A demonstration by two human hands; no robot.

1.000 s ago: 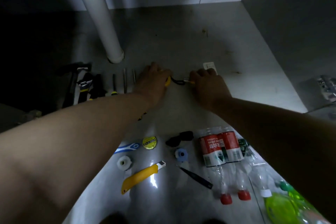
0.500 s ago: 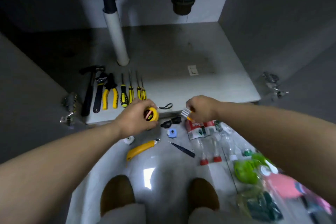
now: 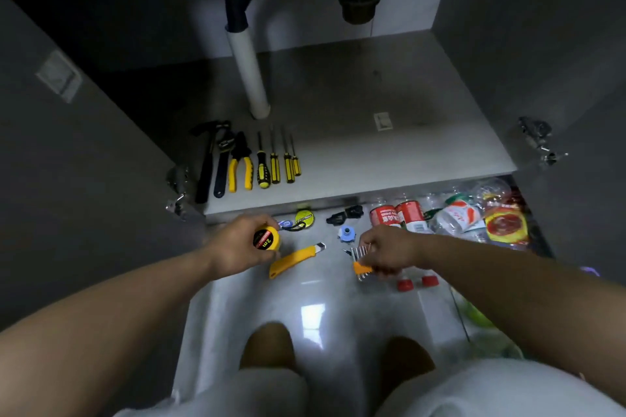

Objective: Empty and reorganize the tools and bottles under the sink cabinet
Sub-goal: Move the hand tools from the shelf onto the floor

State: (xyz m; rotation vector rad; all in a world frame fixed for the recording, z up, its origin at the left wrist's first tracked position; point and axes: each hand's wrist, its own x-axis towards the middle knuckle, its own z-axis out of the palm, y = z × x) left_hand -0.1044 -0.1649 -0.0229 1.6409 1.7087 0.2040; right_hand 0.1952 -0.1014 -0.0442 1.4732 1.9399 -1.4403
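Note:
My left hand (image 3: pixel 240 247) grips a yellow tape measure (image 3: pixel 267 239) marked 2m, its black strap dangling right. My right hand (image 3: pixel 389 252) holds a set of hex keys (image 3: pixel 360 259) in an orange holder. Both hands hover over the floor in front of the cabinet. On the cabinet floor (image 3: pixel 389 152) lie a hammer (image 3: pixel 205 162), a wrench (image 3: pixel 222 166), yellow pliers (image 3: pixel 241 162) and several screwdrivers (image 3: pixel 274 159) in a row. Bottles (image 3: pixel 410 213) lie on the floor at the right.
A yellow utility knife (image 3: pixel 294 259), a blue fitting (image 3: pixel 346 234), a yellow tape roll (image 3: pixel 305 216) and a black part (image 3: pixel 345 214) lie on the floor. A white drain pipe (image 3: pixel 249 74) stands in the cabinet. Door hinges (image 3: pixel 538 142) flank the opening. My knees (image 3: pixel 267 345) are below.
Both hands have pulled back out of the cabinet toward me, the left carrying the tape measure and the right the hex keys. The camera has drawn back too.

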